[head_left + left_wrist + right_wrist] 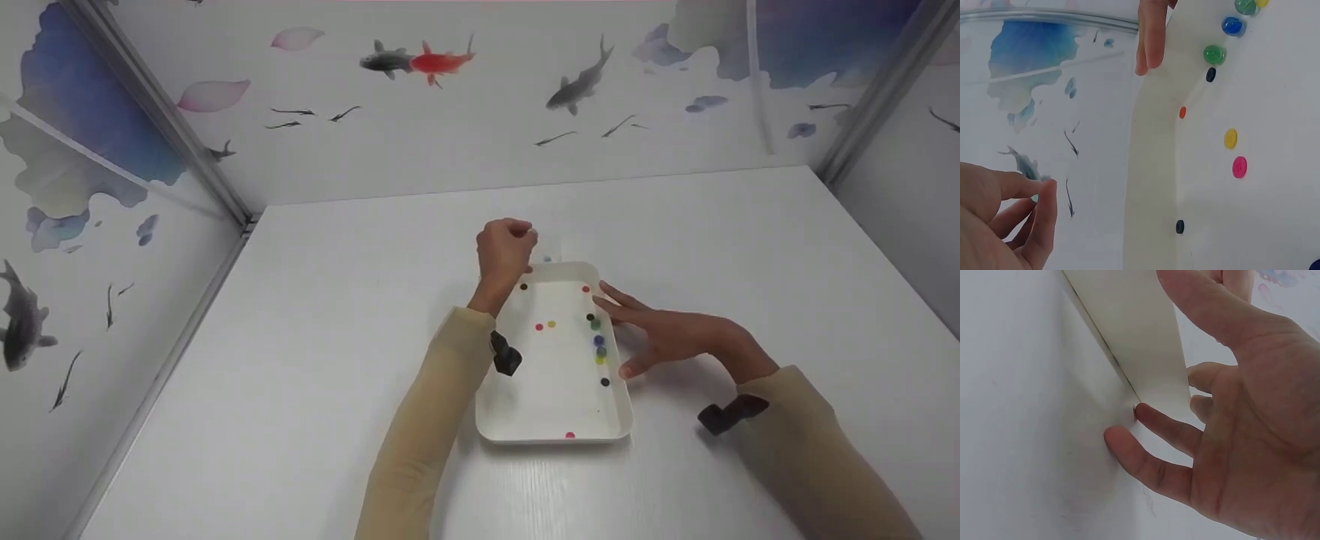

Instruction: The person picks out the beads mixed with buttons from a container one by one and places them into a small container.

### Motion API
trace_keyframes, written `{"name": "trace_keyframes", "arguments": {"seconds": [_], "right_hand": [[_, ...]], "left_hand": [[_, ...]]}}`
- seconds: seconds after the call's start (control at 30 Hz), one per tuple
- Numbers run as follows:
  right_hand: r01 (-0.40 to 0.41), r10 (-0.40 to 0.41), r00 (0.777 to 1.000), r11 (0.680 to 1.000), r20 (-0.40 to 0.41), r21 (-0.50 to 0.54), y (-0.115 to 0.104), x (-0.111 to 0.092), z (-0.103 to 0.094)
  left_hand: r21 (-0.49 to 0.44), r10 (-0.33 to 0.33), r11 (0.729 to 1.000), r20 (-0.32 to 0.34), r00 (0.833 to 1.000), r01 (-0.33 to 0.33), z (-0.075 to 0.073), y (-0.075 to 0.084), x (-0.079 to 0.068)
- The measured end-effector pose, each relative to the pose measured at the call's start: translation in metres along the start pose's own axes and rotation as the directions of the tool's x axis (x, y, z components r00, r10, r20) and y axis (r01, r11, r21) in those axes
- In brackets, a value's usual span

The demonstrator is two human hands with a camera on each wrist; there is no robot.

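Observation:
My left hand is over the far left end of the white tray. Its thumb and finger pinch a small pale green thing, mostly hidden by the fingertips. My right hand rests along the tray's right wall, fingers spread, thumb near the rim. Inside the tray, a pink button lies beside a yellow button. Along the right wall sit a blue marble, a green marble and black buttons. A red button lies in the far right corner.
Just beyond the tray's far edge shows a small light-blue thing within a faint clear shape. Another pink button lies at the near wall. White panels with painted fish enclose the white table at the back and sides.

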State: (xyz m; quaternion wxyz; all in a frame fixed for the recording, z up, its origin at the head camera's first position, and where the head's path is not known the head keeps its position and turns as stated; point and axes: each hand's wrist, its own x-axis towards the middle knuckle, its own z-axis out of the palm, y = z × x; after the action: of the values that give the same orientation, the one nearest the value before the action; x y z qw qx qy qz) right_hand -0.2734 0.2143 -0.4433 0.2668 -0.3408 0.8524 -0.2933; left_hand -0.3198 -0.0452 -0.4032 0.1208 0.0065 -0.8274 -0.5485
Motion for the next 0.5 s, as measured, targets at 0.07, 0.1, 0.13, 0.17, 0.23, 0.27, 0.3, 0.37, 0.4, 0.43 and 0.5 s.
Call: {"name": "trace_keyframes", "arguments": {"seconds": [0.07,0.1,0.13,0.17,0.23,0.27,0.3,0.37,0.4,0.43,0.5], "right_hand": [[0.004,-0.004,1.000,1.000,0.001,0.004,0.000,0.000,0.000],[0.008,-0.008,1.000,1.000,0.001,0.007,0.000,0.000,0.000],[0.009,-0.009,1.000,1.000,0.002,0.011,0.000,0.000,0.000],[0.011,-0.011,1.000,1.000,0.002,0.014,0.000,0.000,0.000],[0.017,-0.017,1.000,1.000,0.002,0.017,0.000,0.000,-0.001],[0.018,-0.018,1.000,1.000,0.001,0.017,0.000,-0.001,-0.001],[0.018,-0.018,1.000,1.000,0.001,0.016,0.000,-0.001,-0.001],[0.020,-0.020,1.000,1.000,0.002,0.019,0.000,-0.001,-0.001],[0.021,-0.021,1.000,1.000,0.002,0.019,0.000,-0.001,-0.001],[0.018,-0.018,1.000,1.000,0.003,0.020,0.001,-0.001,0.000],[0.015,-0.015,1.000,1.000,0.002,0.020,0.001,0.000,0.000]], "left_hand": [[0.009,0.003,1.000,-0.014,1.000,-0.003,0.000,-0.005,0.003],[0.011,0.004,1.000,-0.020,1.000,-0.003,0.000,-0.007,0.005],[0.011,0.003,1.000,-0.024,1.000,-0.003,0.000,-0.009,0.006],[0.011,0.003,1.000,-0.028,1.000,-0.003,0.000,-0.011,0.007],[0.001,0.001,1.000,-0.033,0.999,-0.001,0.000,-0.014,0.010],[-0.004,0.000,1.000,-0.034,0.999,0.000,0.000,-0.015,0.011],[-0.007,0.000,1.000,-0.033,0.999,-0.001,0.000,-0.015,0.012],[-0.016,0.003,1.000,-0.030,1.000,-0.003,0.001,-0.017,0.014],[-0.018,0.003,1.000,-0.028,1.000,-0.003,0.001,-0.017,0.014],[-0.016,0.004,1.000,-0.026,1.000,-0.004,0.002,-0.017,0.014],[-0.004,0.004,1.000,-0.024,1.000,-0.004,0.003,-0.018,0.014]]}}
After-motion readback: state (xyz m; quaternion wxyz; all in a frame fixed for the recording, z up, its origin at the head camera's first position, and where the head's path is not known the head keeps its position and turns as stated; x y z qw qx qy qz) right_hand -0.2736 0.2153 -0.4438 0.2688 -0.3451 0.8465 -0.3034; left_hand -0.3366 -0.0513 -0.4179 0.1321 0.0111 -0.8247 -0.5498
